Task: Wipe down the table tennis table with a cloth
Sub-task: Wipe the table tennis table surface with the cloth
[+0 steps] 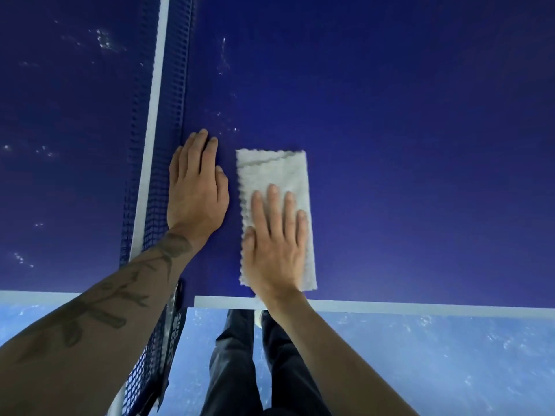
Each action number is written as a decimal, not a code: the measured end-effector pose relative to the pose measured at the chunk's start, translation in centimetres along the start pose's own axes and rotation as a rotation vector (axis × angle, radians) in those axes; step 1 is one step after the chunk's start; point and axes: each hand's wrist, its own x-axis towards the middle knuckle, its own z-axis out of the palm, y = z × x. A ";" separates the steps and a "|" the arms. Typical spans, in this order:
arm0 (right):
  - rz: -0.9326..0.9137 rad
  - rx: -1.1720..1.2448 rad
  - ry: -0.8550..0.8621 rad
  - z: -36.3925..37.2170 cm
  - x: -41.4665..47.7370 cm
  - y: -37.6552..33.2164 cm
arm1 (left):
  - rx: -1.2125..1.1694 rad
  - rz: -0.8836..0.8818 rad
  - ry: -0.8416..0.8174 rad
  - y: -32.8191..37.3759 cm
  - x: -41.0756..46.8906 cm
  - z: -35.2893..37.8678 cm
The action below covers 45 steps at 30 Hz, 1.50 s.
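Observation:
The dark blue table tennis table [405, 145] fills the head view, with a white line along its near edge. A folded white cloth [279, 172] lies flat on it near that edge. My right hand [276, 244] presses flat on the cloth's near half, fingers straight and slightly spread. My left hand [195, 187] rests flat on the bare table just left of the cloth, fingers straight, close against the net.
The blue net [168, 115] with its white top band runs away from me on the left, its post end hanging over the near edge. Pale specks dot the table left of the net and near its base. My legs stand on a light blue floor [450, 370].

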 end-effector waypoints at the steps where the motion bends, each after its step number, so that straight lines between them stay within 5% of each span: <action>1: -0.038 0.000 0.002 0.1 1.1 -0.2 | 0.001 0.002 0.009 0.0 0.0 0.0; 7: 0.179 0.013 0.141 -0.4 3.7 2.3 | -0.019 -0.022 0.026 -0.2 0.3 0.0; 13: 0.048 -0.005 0.036 0.4 2.7 -1.6 | -0.112 -0.059 0.028 -0.2 0.6 -0.3; 25: 0.047 -0.032 0.033 -4.7 22.3 3.0 | -0.027 -0.092 0.049 0.3 8.9 1.1; 40: -0.204 -0.119 -0.025 -9.1 41.1 2.7 | 0.020 -0.157 0.016 0.8 11.8 2.0; 45: -0.528 -0.198 -0.054 -8.3 39.9 2.4 | 0.028 -0.166 0.010 0.9 11.8 2.0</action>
